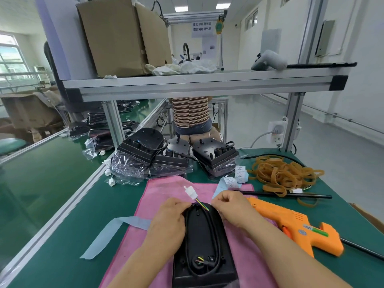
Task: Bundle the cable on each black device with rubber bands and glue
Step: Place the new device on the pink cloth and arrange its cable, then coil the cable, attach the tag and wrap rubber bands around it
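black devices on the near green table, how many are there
4: one black device on the pink cloth, held by left hand and right hand; three bagged behind it: left one, middle one, right one. More on the conveyor beyond, partly hidden.

A green worktop point(62, 256) is spanned by an aluminium shelf point(197, 82) carried on square posts, and a large cardboard box point(112, 38) is set on it. A green conveyor belt point(41, 173), edged in aluminium rail, is seen at the left. The room is enclosed by white walls point(363, 59) above a pale grey floor point(342, 159). Daylight is admitted through windows point(10, 57) at the left, and 2 ceiling panels point(223, 6) are lit.
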`<state>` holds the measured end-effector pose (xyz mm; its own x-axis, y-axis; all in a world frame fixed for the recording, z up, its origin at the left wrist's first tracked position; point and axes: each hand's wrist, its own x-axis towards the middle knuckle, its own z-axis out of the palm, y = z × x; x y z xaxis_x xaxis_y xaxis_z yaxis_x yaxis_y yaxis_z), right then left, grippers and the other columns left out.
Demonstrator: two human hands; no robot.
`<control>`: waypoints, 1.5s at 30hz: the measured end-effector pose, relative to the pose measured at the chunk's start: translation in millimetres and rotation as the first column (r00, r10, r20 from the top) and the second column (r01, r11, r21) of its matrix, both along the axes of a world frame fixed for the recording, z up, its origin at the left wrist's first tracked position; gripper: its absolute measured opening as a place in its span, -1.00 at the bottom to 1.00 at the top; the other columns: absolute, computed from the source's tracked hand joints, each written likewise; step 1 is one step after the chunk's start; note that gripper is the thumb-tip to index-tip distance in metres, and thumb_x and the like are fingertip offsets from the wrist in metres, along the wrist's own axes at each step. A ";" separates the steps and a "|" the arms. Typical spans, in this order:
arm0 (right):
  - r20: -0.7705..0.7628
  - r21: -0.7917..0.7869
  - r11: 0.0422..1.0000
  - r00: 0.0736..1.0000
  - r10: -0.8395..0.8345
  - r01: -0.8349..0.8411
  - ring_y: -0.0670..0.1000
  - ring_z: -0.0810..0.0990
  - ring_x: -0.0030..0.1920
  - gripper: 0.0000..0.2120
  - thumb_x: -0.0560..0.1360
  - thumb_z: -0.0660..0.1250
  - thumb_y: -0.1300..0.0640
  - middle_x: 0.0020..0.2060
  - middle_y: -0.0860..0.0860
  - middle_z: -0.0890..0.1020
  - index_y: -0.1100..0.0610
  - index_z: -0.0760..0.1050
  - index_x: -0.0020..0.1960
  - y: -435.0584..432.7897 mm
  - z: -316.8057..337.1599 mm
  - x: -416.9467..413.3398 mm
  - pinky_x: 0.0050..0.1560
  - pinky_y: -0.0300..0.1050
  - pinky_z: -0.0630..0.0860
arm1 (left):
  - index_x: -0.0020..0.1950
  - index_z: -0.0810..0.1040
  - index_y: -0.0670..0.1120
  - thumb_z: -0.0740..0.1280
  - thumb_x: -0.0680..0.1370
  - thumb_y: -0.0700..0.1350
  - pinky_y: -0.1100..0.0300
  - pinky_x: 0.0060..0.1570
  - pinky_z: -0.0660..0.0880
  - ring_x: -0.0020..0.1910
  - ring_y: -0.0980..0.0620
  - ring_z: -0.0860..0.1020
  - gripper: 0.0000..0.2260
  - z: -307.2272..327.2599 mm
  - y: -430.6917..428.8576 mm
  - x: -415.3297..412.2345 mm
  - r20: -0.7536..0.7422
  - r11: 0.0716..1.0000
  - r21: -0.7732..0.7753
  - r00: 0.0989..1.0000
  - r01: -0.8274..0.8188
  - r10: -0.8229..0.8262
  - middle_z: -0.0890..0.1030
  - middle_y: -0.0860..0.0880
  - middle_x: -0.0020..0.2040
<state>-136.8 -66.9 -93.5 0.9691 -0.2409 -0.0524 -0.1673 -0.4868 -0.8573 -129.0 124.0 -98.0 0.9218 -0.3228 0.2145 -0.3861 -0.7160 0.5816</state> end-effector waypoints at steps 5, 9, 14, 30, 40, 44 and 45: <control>-0.095 -0.352 0.935 0.992 -0.079 0.041 0.16 0.65 -0.04 -0.81 0.56 0.21 0.14 -0.11 0.17 0.68 0.13 0.56 -0.16 -25.7 9.5 10.8 0.06 -0.03 0.57 | 0.18 0.63 -0.03 0.22 0.64 -0.14 0.33 0.11 0.30 0.17 0.10 0.49 -0.78 1.5 3.4 13.1 -0.067 0.983 -0.143 0.992 -0.115 0.106 0.55 0.08 0.13; -0.228 -0.295 0.955 0.973 -0.024 -0.046 0.20 0.65 0.06 -0.87 0.55 0.28 0.07 0.03 0.24 0.65 0.14 0.47 -0.05 -18.4 9.1 22.1 0.09 -0.05 0.57 | -0.28 0.49 -0.03 0.22 0.63 -0.01 0.33 -0.21 0.36 -0.15 -0.01 0.51 -0.70 3.0 -6.9 11.8 -0.155 0.969 -0.216 0.984 -0.119 0.087 0.54 0.08 -0.27; -0.189 0.246 0.956 0.976 -0.113 0.158 -0.04 0.46 -0.60 -0.83 0.46 0.38 0.36 -0.45 0.14 0.55 0.21 0.41 -0.21 -6.0 -1.7 32.8 -0.57 -0.29 0.32 | 0.00 0.60 0.08 0.35 0.54 0.10 0.33 -0.15 0.43 -0.10 0.23 0.58 -0.87 -2.4 -16.2 6.2 -0.229 0.983 -0.177 0.973 -0.052 0.010 0.65 0.16 -0.12; 0.041 0.833 0.549 0.982 -0.186 0.069 -0.18 0.37 -0.53 -0.83 0.54 0.29 0.38 -0.45 -0.02 0.48 0.15 0.44 -0.15 -12.8 32.2 42.4 -0.62 -0.39 0.13 | 0.00 0.66 0.05 0.42 0.50 0.09 0.37 -0.13 0.42 -0.15 0.34 0.58 -0.84 30.9 -20.2 38.8 -0.197 0.816 -0.529 0.969 -0.234 0.150 0.68 0.17 -0.12; 0.072 0.764 0.644 0.997 -0.042 -0.028 -0.12 0.22 -0.49 -0.71 0.44 0.43 0.35 -0.47 0.01 0.35 0.10 0.38 -0.29 0.0 32.2 38.2 -0.57 -0.32 0.07 | -0.30 0.58 -0.09 0.42 0.53 -0.05 0.35 -0.44 0.27 -0.53 0.22 0.35 -0.77 30.5 -52.5 52.6 -0.097 0.922 -0.387 0.995 -0.029 -0.009 0.43 0.13 -0.50; 0.046 0.708 0.703 0.989 -0.140 0.066 -0.09 0.15 -0.52 -0.58 0.41 0.45 0.35 -0.53 0.00 0.30 0.06 0.27 -0.39 1.4 28.2 41.7 -0.57 -0.26 0.06 | -0.28 0.54 -0.13 0.39 0.55 -0.07 0.21 -0.27 0.45 -0.29 0.12 0.53 -0.76 30.2 -57.2 46.5 0.111 0.987 -0.156 0.994 0.025 -0.008 0.49 0.02 -0.31; 0.023 0.715 0.691 0.984 -0.179 0.109 -0.09 0.14 -0.53 -0.60 0.42 0.44 0.36 -0.54 0.00 0.29 0.07 0.28 -0.37 2.4 26.4 43.4 -0.58 -0.26 0.06 | -0.28 0.56 -0.14 0.38 0.55 -0.08 0.10 -0.21 0.46 -0.20 0.03 0.51 -0.77 32.0 -58.3 44.8 0.236 0.999 -0.032 0.972 0.027 -0.019 0.50 -0.01 -0.28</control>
